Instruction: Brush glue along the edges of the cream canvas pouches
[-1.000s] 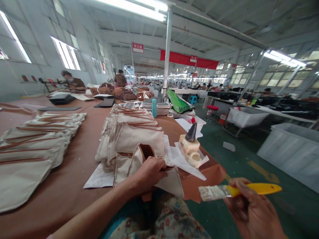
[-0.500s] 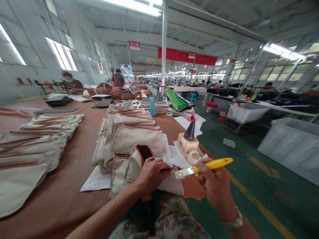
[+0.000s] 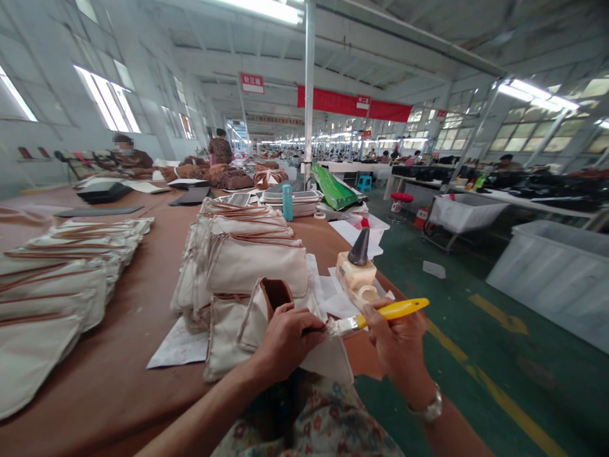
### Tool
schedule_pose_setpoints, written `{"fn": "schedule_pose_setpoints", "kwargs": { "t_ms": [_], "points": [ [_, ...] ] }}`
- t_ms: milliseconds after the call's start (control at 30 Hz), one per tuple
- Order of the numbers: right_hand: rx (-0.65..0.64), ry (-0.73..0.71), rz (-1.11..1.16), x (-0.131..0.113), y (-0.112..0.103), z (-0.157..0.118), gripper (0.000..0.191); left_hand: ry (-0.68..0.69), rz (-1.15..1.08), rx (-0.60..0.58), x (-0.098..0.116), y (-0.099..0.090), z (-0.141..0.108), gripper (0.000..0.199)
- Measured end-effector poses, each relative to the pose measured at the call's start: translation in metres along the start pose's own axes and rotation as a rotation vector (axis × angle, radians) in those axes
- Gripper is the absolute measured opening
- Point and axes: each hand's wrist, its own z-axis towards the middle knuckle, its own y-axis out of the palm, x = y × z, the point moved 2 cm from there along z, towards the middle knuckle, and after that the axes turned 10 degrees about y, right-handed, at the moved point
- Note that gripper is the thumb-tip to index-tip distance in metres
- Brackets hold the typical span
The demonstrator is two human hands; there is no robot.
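Observation:
My right hand point(image 3: 398, 343) grips a flat paintbrush point(image 3: 403, 309) by its yellow handle, bristles pointing left. The whitish bristle tip meets the fingertips of my left hand point(image 3: 292, 335), where it touches the edge of a cream bag piece point(image 3: 330, 360). My left fingers are closed on that edge, and they hide part of it. Just left of this hand stands the piece's open brown-lined part point(image 3: 276, 295). Beyond my right hand sits a stained, cream-coloured plastic bottle point(image 3: 354, 270) with a black cone point(image 3: 360, 247) on top and a round opening facing me.
A thick pile of cream bag pieces point(image 3: 257, 263) stands behind my hands. More pieces lie in an overlapping row point(image 3: 52, 292) on the left of the brown-covered table point(image 3: 137, 330). A turquoise bottle point(image 3: 287, 202) stands farther back. White bins point(image 3: 547, 273) are on the floor at right.
My right hand has moved left with the paintbrush, bringing the bristles against the edge at my left fingertips. My left hand keeps its pinch. The whole view has shifted slightly.

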Motion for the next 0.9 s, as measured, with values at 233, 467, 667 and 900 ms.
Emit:
{"fn": "schedule_pose_setpoints", "kwargs": {
  "t_ms": [233, 467, 667, 900],
  "points": [
    [0.063, -0.006, -0.077, 0.006, -0.02, 0.008, 0.036, 0.368, 0.267, 0.152, 0.022, -0.001, -0.02, 0.011],
    [-0.15, 0.008, -0.08, -0.013, -0.019, -0.022, 0.027, 0.501, 0.408, 0.151, 0.037, 0.001, -0.03, 0.016],
    [-0.252, -0.141, -0.252, -0.04, -0.033, -0.042, 0.023, 0.437, 0.363, 0.175, 0.04, -0.003, -0.026, 0.018],
    [-0.201, -0.104, -0.208, -0.04, -0.024, -0.04, 0.023, 0.38, 0.392, 0.143, 0.037, 0.003, -0.027, 0.015]
  ]
}}
